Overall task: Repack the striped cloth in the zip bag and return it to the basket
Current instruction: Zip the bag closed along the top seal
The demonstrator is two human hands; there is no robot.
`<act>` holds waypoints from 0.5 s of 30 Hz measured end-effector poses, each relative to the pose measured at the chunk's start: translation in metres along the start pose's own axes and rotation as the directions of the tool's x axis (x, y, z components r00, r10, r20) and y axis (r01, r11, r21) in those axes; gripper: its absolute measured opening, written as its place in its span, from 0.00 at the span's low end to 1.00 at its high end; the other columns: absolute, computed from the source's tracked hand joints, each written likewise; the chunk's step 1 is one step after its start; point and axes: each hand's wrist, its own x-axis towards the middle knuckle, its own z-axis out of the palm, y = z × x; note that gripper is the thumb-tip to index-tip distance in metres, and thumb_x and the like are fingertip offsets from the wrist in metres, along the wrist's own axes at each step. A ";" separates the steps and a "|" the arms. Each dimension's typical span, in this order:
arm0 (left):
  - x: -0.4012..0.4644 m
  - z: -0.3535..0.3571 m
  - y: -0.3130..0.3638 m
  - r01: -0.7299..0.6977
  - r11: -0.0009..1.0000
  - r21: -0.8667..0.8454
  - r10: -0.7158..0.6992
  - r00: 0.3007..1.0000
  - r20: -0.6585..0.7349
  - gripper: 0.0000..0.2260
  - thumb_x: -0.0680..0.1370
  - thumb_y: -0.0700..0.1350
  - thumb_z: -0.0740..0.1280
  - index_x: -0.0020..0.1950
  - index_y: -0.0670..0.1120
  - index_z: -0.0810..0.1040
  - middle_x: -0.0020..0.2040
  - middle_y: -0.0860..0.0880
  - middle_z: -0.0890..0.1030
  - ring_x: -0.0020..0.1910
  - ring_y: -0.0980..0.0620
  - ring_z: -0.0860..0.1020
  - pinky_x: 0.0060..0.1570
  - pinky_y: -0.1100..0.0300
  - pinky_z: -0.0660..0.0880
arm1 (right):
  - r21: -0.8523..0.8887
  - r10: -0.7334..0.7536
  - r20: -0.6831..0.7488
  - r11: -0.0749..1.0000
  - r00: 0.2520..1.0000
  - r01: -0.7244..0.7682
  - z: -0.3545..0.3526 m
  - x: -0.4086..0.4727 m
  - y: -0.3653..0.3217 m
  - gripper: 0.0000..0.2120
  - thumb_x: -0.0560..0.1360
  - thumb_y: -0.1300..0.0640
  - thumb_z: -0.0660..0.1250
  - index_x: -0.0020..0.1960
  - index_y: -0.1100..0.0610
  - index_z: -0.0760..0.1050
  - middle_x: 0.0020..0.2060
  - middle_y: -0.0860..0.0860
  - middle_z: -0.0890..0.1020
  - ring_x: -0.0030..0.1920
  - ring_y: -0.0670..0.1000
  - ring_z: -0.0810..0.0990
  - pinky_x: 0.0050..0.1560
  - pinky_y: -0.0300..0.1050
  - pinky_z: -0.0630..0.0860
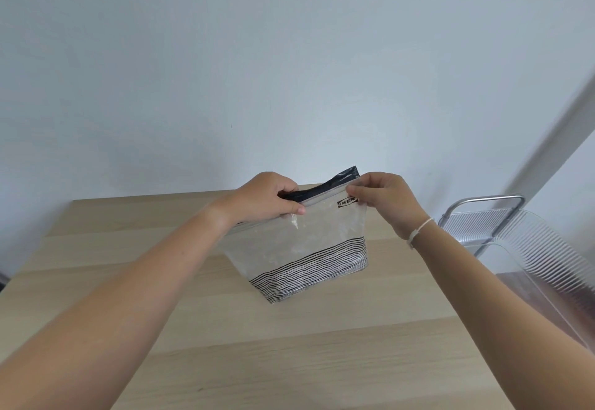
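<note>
Both hands (269, 197) (383, 198) pinching upright zip bag (309, 232), striped cloth (315, 272) inside

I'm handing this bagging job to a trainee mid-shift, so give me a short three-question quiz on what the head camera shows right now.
1. True or false: the black-and-white striped cloth already sits inside the clear plastic zip bag.
2. Which part of the bag do the left hand and right hand pinch? A) the bottom corners B) the dark zip strip along the top C) the side seams
3. Fill in: the bag stands over the light wooden ___.

Key: 1 true, the cloth fills the bag's lower part. 2 B, one hand at each end of the strip. 3 table; whether the bag rests on it cannot be told.
</note>
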 end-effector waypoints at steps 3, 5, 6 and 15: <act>0.000 -0.004 -0.002 0.033 0.999 0.011 -0.033 0.999 0.019 0.08 0.69 0.48 0.74 0.32 0.50 0.77 0.25 0.56 0.77 0.25 0.62 0.72 0.28 0.72 0.65 | 0.005 0.005 -0.027 1.000 1.000 -0.005 -0.003 0.002 0.003 0.07 0.69 0.63 0.70 0.34 0.54 0.79 0.30 0.48 0.80 0.30 0.45 0.74 0.40 0.38 0.74; -0.001 -0.007 -0.005 0.050 0.999 0.020 -0.050 0.999 0.018 0.08 0.69 0.48 0.74 0.32 0.50 0.78 0.23 0.58 0.75 0.24 0.64 0.70 0.26 0.74 0.64 | 0.025 0.018 -0.051 1.000 0.999 -0.017 -0.007 0.003 0.005 0.06 0.69 0.62 0.70 0.35 0.54 0.79 0.30 0.49 0.80 0.31 0.46 0.74 0.41 0.40 0.74; -0.002 -0.008 -0.007 0.055 0.998 0.011 -0.056 0.998 0.014 0.08 0.69 0.48 0.74 0.31 0.52 0.78 0.23 0.59 0.76 0.24 0.64 0.71 0.26 0.74 0.65 | 0.028 0.024 -0.051 0.999 0.998 -0.023 -0.009 0.003 0.006 0.06 0.69 0.62 0.70 0.35 0.55 0.79 0.31 0.49 0.80 0.30 0.46 0.74 0.42 0.40 0.74; -0.001 0.000 -0.015 0.029 1.000 0.007 -0.029 0.999 -0.030 0.12 0.71 0.49 0.72 0.29 0.53 0.74 0.26 0.56 0.74 0.26 0.62 0.73 0.29 0.72 0.67 | 0.026 0.040 -0.053 0.999 0.998 -0.038 -0.009 0.007 0.014 0.07 0.69 0.62 0.70 0.34 0.54 0.78 0.26 0.44 0.80 0.28 0.43 0.74 0.37 0.36 0.73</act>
